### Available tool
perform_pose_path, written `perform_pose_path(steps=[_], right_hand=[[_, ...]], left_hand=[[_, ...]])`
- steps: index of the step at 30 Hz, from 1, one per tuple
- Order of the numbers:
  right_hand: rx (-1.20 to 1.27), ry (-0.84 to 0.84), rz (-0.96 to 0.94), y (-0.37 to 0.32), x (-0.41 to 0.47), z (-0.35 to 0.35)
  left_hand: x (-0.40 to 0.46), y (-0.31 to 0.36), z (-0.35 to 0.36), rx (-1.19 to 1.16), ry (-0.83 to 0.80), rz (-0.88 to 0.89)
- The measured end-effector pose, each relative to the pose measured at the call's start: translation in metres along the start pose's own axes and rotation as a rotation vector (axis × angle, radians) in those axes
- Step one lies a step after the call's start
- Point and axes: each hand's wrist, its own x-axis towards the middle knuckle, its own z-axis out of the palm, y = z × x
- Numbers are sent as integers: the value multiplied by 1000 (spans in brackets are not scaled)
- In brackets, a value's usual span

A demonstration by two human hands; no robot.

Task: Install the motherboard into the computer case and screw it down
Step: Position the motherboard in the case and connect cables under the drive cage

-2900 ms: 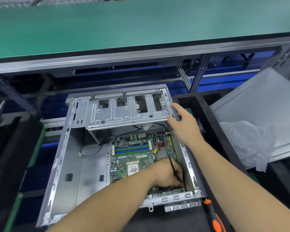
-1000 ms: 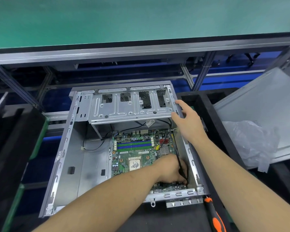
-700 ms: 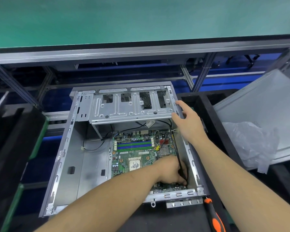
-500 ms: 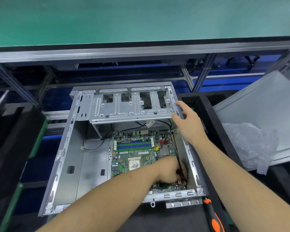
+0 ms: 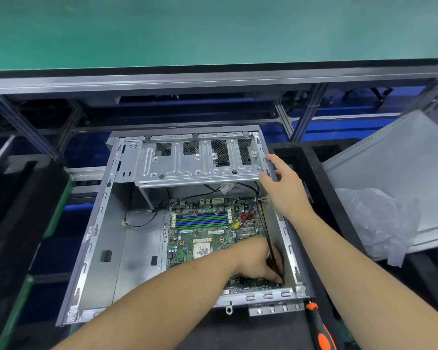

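The open grey computer case (image 5: 96, 236) lies on its side in front of me. The green motherboard (image 5: 200, 233) sits flat in its right half. My left hand (image 5: 258, 261) reaches into the case, with its fingers curled at the board's near right corner. They pinch the end of a thin black cable (image 5: 264, 223) that runs along the right wall. What lies under the fingertips is hidden. My right hand (image 5: 286, 188) grips the top of the case's right wall, beside the metal drive cage (image 5: 195, 160).
An orange-and-black screwdriver (image 5: 319, 329) lies on the black mat near the case's near right corner. A grey side panel (image 5: 395, 173) and a clear plastic bag (image 5: 374, 223) sit to the right. Black foam trays (image 5: 18, 210) stand left. A green conveyor belt (image 5: 213, 29) runs behind.
Both hands stay where they were. My left fingers shift slightly at the board's near right corner, and my view has tilted a little.
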Motion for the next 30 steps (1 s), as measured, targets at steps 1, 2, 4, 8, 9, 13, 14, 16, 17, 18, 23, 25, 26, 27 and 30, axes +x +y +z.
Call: perform_pose_path(steps=[1,2,4,8,9,13,14,16,17,18,23,25,26,27,30], right_hand=[[-1,0,-1,0,0,0],[-1,-1,-2,0,0,0],[-2,-7,2,0,1,0],[7,-3,-4,0,0,0],[14,0,-10,1,0,0],[24,-5,2,2,1,-1],[19,-6,3,1,1,-1],[16,-5,1,1,0,-1],[18,-5,-1,1,0,0],[18,-6,-4,1,0,0],[8,-9,2,3,1,1],[12,-10,0,5,2,1],[13,-8,2,5,3,1],[13,-7,5,6,3,1],[9,1,10,6,3,2]], left_hand=[[0,0,0,-9,2,-7],[0,0,0,-9,9,-18],[-1,0,0,7,28,-27],[0,0,0,35,52,-27],[0,0,0,39,56,-33],[1,0,0,41,60,-42],[1,-1,-1,43,59,-43],[1,-1,-1,51,53,-43],[2,-1,-1,53,50,-48],[2,0,0,49,47,-60],[1,3,-1,53,35,-68],[-1,3,-2,65,44,-35],[-2,2,-2,61,50,-30],[-2,2,-3,55,56,-26],[-3,3,-3,49,62,-27]])
